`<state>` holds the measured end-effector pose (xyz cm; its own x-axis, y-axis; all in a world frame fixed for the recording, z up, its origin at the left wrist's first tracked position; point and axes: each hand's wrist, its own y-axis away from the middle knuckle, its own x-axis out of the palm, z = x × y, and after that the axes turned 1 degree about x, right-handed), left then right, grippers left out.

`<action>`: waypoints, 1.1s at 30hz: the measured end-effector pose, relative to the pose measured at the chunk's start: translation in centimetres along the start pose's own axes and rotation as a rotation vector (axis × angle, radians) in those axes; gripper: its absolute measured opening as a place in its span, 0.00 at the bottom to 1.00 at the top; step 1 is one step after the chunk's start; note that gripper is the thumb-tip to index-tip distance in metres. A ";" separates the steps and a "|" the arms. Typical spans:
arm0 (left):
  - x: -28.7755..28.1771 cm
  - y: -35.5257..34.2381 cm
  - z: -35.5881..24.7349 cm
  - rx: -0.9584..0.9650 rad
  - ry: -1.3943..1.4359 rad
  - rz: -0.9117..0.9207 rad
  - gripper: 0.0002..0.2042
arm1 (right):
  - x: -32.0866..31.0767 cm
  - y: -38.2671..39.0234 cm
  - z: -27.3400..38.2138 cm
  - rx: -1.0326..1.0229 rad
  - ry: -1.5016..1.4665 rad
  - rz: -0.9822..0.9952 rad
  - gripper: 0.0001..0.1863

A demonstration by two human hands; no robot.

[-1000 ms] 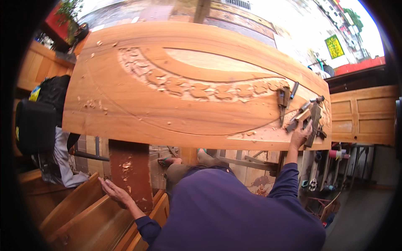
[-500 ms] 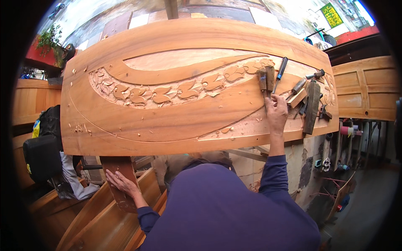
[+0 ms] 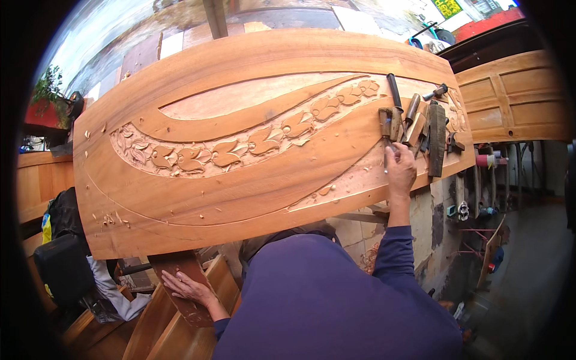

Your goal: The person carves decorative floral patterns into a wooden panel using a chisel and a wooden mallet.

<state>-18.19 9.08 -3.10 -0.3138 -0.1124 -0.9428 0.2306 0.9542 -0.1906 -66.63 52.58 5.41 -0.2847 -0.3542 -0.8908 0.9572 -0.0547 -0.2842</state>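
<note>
From afar, I see the left hand (image 3: 187, 288) open, flat on a brown board (image 3: 176, 261); the right hand (image 3: 401, 168) bends its fingers at the leftmost of 2 wooden-handled chisels (image 3: 384, 120) on the carved panel (image 3: 258, 195) (whether gripping, I can't tell). Holding its handle seems safest; fingers obscure its shaft.

Up between one and two o'clock, there's a green sign (image 3: 446, 7) in bold yellow lettering, cut short by the edge of view! Over to just below nine o'clock, a yellow-and-blue patch (image 3: 47, 228) on a black bag (image 3: 67, 210), any print too small to read.
</note>
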 end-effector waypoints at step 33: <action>1.1 -0.6 -20.7 0.328 0.417 -0.151 0.30 | -0.8 -11.1 -12.2 0.274 -0.140 0.206 0.35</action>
<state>-37.72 14.07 1.66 -0.6885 -0.0582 -0.7229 0.4090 0.7920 -0.4533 -77.65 64.87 4.96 -0.0929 -0.5067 -0.8571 0.9775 -0.2100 0.0182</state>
